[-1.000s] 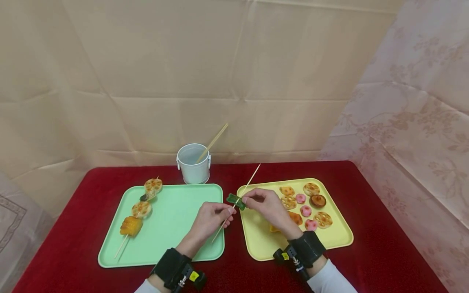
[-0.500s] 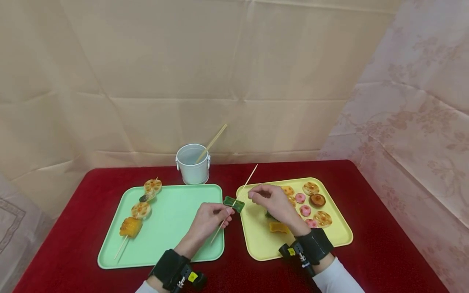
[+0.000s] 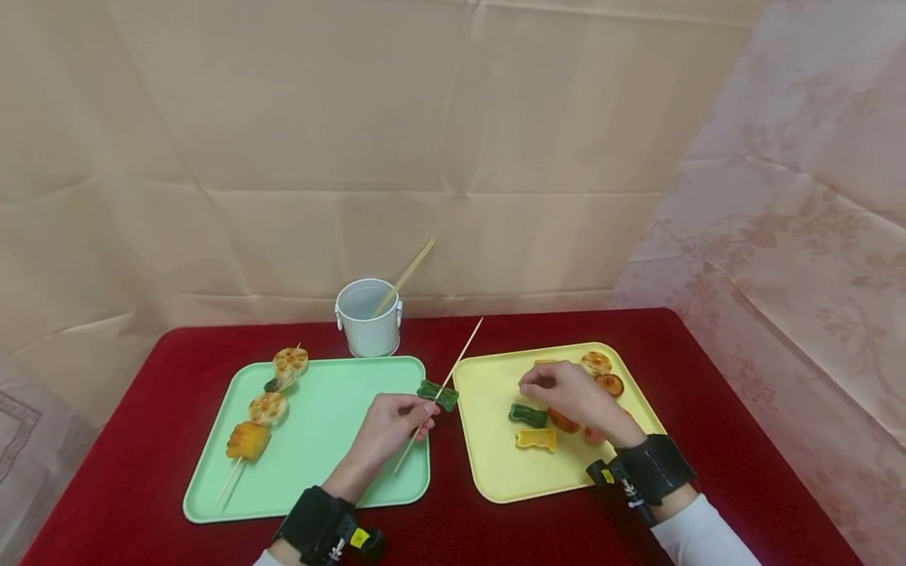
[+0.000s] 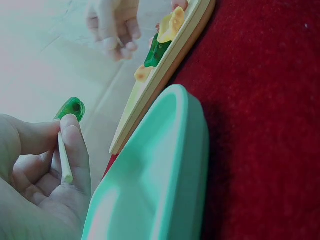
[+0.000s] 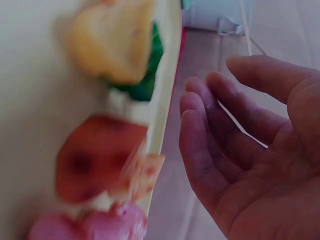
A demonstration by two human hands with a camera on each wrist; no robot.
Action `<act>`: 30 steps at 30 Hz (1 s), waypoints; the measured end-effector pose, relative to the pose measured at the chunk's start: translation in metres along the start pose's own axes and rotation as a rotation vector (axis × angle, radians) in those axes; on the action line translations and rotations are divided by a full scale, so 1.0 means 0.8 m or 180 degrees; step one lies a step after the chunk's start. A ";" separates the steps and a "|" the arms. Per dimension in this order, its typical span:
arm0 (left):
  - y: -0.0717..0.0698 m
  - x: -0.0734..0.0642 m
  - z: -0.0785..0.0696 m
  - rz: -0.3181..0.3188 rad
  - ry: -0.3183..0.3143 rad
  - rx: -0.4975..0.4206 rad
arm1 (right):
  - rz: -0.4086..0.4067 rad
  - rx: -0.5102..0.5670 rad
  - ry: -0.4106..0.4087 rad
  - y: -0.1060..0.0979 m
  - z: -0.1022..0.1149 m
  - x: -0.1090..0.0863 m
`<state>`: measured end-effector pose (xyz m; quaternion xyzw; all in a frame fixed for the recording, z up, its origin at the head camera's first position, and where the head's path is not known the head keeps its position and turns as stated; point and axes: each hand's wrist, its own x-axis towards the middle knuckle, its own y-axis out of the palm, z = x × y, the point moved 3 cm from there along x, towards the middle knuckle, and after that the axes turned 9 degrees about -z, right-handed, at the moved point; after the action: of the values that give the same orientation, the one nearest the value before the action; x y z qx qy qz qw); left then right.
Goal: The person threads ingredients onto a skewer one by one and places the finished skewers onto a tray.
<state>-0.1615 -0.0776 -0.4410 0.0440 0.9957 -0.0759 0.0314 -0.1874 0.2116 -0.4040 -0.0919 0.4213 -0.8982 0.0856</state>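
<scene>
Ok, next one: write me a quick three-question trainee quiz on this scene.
1. What does the left grip hold? a) nothing b) a skewer bearing a green piece c) two skewers
2. True or false: the right grip is empty.
3. Fill in: on the loaded skewer resting on the green tray, the piece lowest in the head view is ____.
Key: 1 b; 2 true; 3 the yellow corn-like piece.

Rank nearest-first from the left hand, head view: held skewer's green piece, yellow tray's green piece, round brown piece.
1. Skewered green piece, beyond and right of the left hand.
2. Green piece lying on the yellow tray.
3. Round brown piece, farther right on that tray.
</scene>
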 end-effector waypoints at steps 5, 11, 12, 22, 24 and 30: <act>-0.005 -0.001 0.002 -0.0004 0.0005 -0.0003 | 0.0027 -0.0269 -0.0108 0.002 -0.009 -0.006; -0.008 -0.001 0.004 -0.0005 -0.0022 -0.0044 | 0.0038 -0.0621 -0.0254 0.004 -0.010 -0.011; -0.008 -0.001 0.004 -0.0006 -0.0014 -0.0046 | 0.0044 -0.0656 -0.0288 0.004 -0.010 -0.012; -0.010 -0.003 0.005 0.0009 -0.0032 -0.0059 | 0.0061 -0.0713 -0.0378 0.008 -0.009 -0.016; -0.010 -0.004 0.005 0.0015 -0.0029 -0.0065 | 0.0045 -0.0754 -0.0394 0.009 -0.009 -0.017; -0.011 -0.004 0.006 0.0005 -0.0048 -0.0071 | -0.0045 -0.0795 -0.0411 0.012 -0.010 -0.016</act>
<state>-0.1585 -0.0872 -0.4440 0.0438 0.9961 -0.0651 0.0394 -0.1764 0.2145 -0.4177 -0.1624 0.5227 -0.8316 0.0941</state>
